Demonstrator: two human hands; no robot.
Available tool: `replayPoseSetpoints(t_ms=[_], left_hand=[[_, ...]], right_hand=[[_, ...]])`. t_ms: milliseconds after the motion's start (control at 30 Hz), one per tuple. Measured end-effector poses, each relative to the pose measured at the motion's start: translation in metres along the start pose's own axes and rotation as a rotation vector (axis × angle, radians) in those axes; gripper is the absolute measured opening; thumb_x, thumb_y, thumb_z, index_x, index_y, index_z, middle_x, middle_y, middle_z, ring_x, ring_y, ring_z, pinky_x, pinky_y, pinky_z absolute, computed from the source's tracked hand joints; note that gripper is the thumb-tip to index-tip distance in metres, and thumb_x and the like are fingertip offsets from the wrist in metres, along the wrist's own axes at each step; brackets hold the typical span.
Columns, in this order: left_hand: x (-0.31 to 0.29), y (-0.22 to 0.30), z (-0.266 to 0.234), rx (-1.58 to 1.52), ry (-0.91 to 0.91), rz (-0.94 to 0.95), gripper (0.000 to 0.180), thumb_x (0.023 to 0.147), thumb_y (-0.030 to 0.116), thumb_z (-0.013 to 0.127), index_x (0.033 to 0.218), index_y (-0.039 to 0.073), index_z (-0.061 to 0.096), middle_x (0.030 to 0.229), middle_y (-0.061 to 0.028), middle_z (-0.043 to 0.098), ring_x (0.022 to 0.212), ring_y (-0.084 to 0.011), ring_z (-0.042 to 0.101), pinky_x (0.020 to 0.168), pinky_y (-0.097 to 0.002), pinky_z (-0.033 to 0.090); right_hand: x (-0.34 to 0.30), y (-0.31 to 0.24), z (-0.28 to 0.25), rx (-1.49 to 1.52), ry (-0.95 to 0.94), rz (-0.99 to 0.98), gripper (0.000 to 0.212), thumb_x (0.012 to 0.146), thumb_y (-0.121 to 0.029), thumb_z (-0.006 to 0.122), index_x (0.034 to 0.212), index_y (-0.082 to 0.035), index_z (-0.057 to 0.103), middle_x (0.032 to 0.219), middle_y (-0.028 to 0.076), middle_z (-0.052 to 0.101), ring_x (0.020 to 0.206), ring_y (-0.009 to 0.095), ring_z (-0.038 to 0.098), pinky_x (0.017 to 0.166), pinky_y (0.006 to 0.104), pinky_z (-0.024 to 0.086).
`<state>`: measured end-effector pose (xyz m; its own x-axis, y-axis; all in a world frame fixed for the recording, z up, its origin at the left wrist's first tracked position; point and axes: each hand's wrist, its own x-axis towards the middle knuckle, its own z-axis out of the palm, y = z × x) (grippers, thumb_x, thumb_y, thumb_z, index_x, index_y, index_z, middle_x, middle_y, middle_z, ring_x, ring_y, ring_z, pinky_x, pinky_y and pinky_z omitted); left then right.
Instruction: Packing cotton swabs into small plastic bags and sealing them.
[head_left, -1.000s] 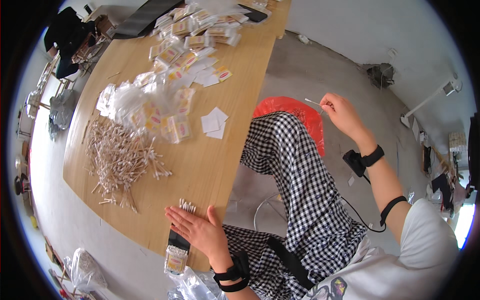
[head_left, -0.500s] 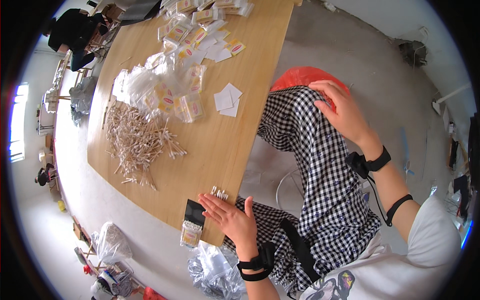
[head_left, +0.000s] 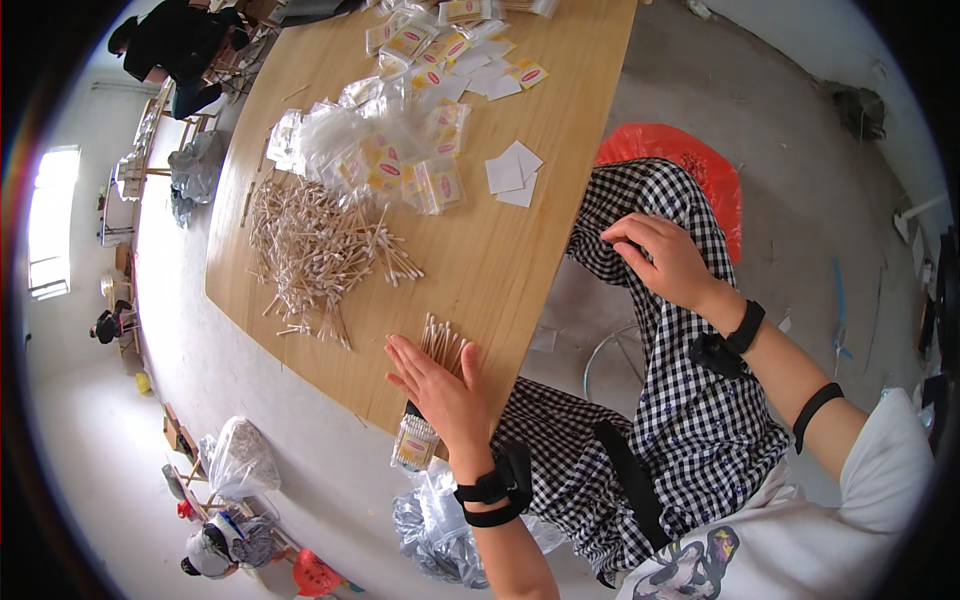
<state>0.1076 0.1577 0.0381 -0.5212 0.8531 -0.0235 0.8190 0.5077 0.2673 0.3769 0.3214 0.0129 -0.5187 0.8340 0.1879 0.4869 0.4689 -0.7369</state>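
Note:
My left hand (head_left: 440, 390) lies flat over a small bunch of cotton swabs (head_left: 440, 338) near the table's close edge, fingers stretched and thumb apart. The swab tips stick out past its fingers; the rest is under the palm. Beside the wrist, a clear pack of cotton swabs (head_left: 415, 442) with a yellow-and-white label sits at the table corner, next to a dark flat piece mostly covered by the hand. My right hand (head_left: 665, 262) hovers above my checkered lap, fingers loosely bent, thumb apart, with nothing visible in it.
A large heap of loose cotton swabs (head_left: 320, 245) covers the table's left part. Beyond it are clear bags (head_left: 345, 140) with labels and white cards (head_left: 514, 174). A red bag (head_left: 725, 195) is beyond my knee; clear plastic (head_left: 440, 525) hangs below the corner. Other people (head_left: 185, 50) sit farther off.
My right hand has come back from beside the knee toward the table edge. More of the swabs' length now shows past my left hand. The whole view has shifted a little.

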Motion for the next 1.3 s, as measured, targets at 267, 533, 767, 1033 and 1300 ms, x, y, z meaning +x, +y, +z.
replayPoseSetpoints(t_ms=[267,533,767,1033,1300], left_hand=[[-0.019,0.025,0.018,0.154,-0.029,0.009,0.104,0.093,0.060,0.053,0.152,-0.012,0.006,0.160,-0.0300,0.007,0.151,-0.0408,0.006,0.121,-0.0511,0.010],[-0.049,0.040,0.018,0.110,-0.119,0.047,0.109,0.091,0.065,0.052,0.152,-0.012,0.004,0.161,-0.0303,0.003,0.151,-0.0410,0.002,0.121,-0.0513,0.010],[-0.019,0.022,0.019,0.139,-0.034,0.010,0.106,0.092,0.066,0.048,0.152,-0.011,0.007,0.161,-0.0295,0.009,0.151,-0.0400,0.006,0.121,-0.0501,0.009],[-0.014,0.012,0.014,0.042,0.004,0.002,0.102,0.092,0.059,0.055,0.154,-0.008,0.008,0.161,-0.0248,0.016,0.151,-0.0362,0.012,0.121,-0.0510,0.008],[-0.029,0.020,0.007,-0.003,0.032,-0.021,0.102,0.092,0.057,0.057,0.154,-0.007,0.008,0.161,-0.0245,0.015,0.152,-0.0364,0.009,0.121,-0.0520,0.007]], right_hand=[[0.003,-0.002,0.002,-0.075,-0.006,-0.052,0.010,0.091,-0.008,0.063,0.100,-0.005,0.066,0.096,0.006,0.070,0.088,0.024,0.067,0.080,0.0351,0.051],[0.003,-0.002,0.003,-0.127,-0.022,-0.065,0.007,0.092,-0.011,0.061,0.097,-0.007,0.064,0.092,0.005,0.069,0.086,0.025,0.066,0.077,0.0369,0.051],[0.002,-0.004,0.002,-0.153,-0.026,-0.078,0.007,0.091,-0.011,0.062,0.096,-0.007,0.065,0.092,0.005,0.069,0.085,0.025,0.066,0.078,0.0365,0.050],[0.000,0.001,0.005,-0.186,-0.037,-0.077,0.007,0.090,-0.010,0.062,0.096,-0.007,0.065,0.093,0.005,0.070,0.086,0.024,0.066,0.078,0.0366,0.050],[0.016,-0.037,0.009,0.131,-0.066,0.105,0.008,0.089,-0.008,0.062,0.096,-0.005,0.065,0.094,0.008,0.067,0.085,0.025,0.066,0.072,0.0350,0.052]])
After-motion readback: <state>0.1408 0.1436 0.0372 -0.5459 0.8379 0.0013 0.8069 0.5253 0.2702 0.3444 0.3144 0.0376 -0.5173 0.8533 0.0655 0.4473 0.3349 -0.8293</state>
